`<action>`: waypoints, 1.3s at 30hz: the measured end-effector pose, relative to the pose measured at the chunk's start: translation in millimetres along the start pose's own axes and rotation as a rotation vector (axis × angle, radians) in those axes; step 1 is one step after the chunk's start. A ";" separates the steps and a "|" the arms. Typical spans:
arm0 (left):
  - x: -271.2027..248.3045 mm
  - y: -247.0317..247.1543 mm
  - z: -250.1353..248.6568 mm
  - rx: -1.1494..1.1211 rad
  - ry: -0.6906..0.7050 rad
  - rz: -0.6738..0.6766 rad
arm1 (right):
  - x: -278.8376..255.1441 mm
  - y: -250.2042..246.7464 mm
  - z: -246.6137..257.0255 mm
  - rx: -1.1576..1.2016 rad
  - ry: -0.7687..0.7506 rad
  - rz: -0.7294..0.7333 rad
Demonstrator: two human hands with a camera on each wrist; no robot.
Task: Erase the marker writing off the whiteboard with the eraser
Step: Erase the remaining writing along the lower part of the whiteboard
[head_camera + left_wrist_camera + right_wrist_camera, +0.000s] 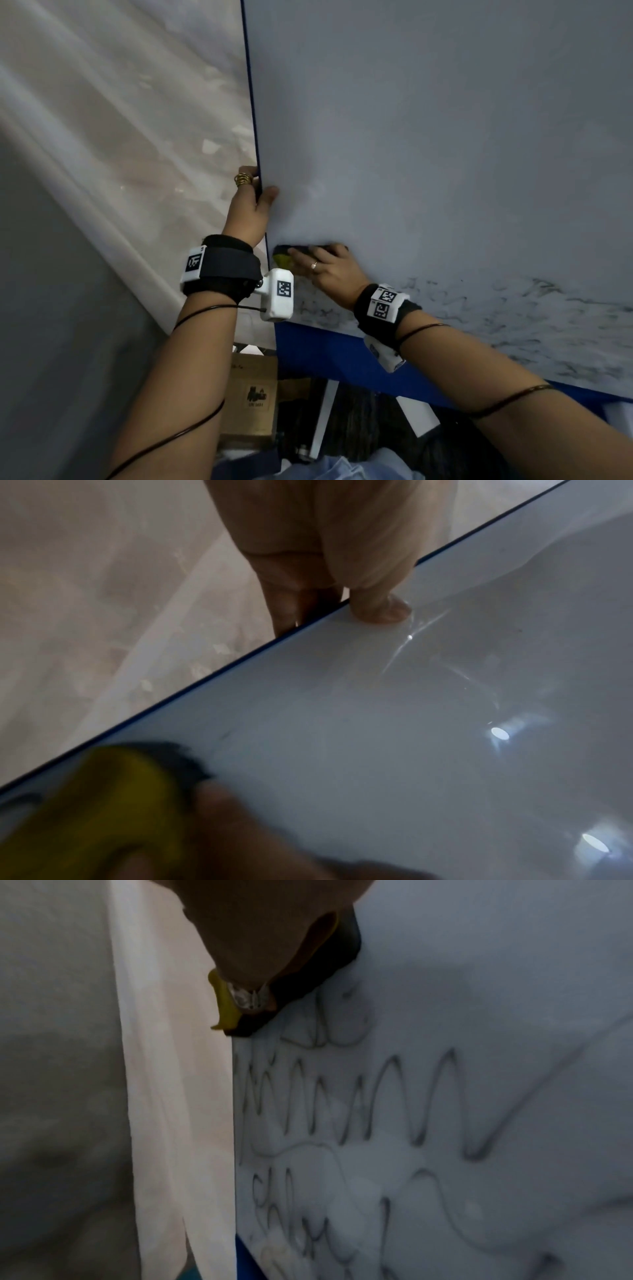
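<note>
Pressing: eraser [286,257], yellow back, dark pad | writing [342,1110] possibly smeared

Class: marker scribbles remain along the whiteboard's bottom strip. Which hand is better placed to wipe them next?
Right. The right hand already presses the eraser on the whiteboard just above the scribbles; the left hand grips the board's edge.

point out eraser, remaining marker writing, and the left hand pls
eraser [282,261], head view: yellow back at its left end.
marker writing [346,1110], right wrist view: zigzag strokes below the eraser.
left hand [248,209], head view: back of the hand gripping the whiteboard's edge.
</note>
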State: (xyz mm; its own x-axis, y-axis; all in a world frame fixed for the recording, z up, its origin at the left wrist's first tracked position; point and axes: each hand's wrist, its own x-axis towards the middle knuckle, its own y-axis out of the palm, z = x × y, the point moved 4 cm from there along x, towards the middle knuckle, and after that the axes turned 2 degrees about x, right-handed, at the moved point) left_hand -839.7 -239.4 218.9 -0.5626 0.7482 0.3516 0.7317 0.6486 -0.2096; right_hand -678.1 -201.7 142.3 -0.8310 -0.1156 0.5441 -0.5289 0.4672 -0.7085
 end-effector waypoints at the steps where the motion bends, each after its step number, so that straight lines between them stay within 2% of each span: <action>1: 0.7 -1.2 0.6 -0.007 0.001 -0.001 | 0.7 -6.9 -5.3 0.003 0.034 -0.065; 3: 1.0 -3.2 0.6 -0.034 0.001 0.011 | 3.0 -18.8 -10.5 -0.003 0.096 -0.169; 7: 2.7 -5.4 -0.4 -0.101 -0.002 0.084 | 9.6 -21.0 -2.6 -0.021 0.197 -0.145; 10: 3.8 -6.0 3.7 -0.154 -0.012 0.138 | 13.5 2.6 16.5 0.003 0.122 -0.033; 13: 3.3 -6.2 5.3 -0.168 -0.014 0.128 | 12.7 30.7 40.6 0.028 -0.012 0.235; 15: 3.2 -6.4 4.3 -0.177 -0.015 0.127 | 12.6 37.9 43.8 0.065 -0.014 0.297; 19: 2.0 -6.3 3.0 -0.181 0.003 0.130 | 0.8 23.9 22.9 0.062 0.073 0.154; 22: 2.7 -8.6 3.0 -0.156 0.002 0.153 | 7.1 0.9 6.0 0.003 0.144 -0.049; 24: 3.6 -10.1 3.1 -0.147 0.001 0.158 | 16.0 -6.1 2.2 -0.007 0.199 -0.123; 27: 3.9 -9.5 4.0 -0.121 0.004 0.138 | 19.2 7.6 13.6 0.010 0.187 -0.084; 31: 2.0 -8.4 2.2 -0.127 0.009 0.124 | -7.8 42.4 42.5 0.055 0.076 0.247; 32: 1.8 -8.8 1.2 -0.127 0.009 0.121 | -13.5 41.2 40.5 0.055 0.090 0.248; 36: 2.3 -7.7 3.2 -0.117 0.007 0.139 | -46.6 28.6 11.9 0.096 0.225 0.053; 39: 3.1 -6.3 6.8 -0.100 0.007 0.116 | -68.4 -6.0 -15.8 -0.004 0.312 -0.007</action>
State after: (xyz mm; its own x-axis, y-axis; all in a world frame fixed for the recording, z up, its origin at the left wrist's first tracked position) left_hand -848.7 -240.2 215.2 -0.4697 0.8159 0.3372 0.8262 0.5408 -0.1577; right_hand -615.4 -182.7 116.5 -0.7342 0.1552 0.6610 -0.5334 0.4704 -0.7030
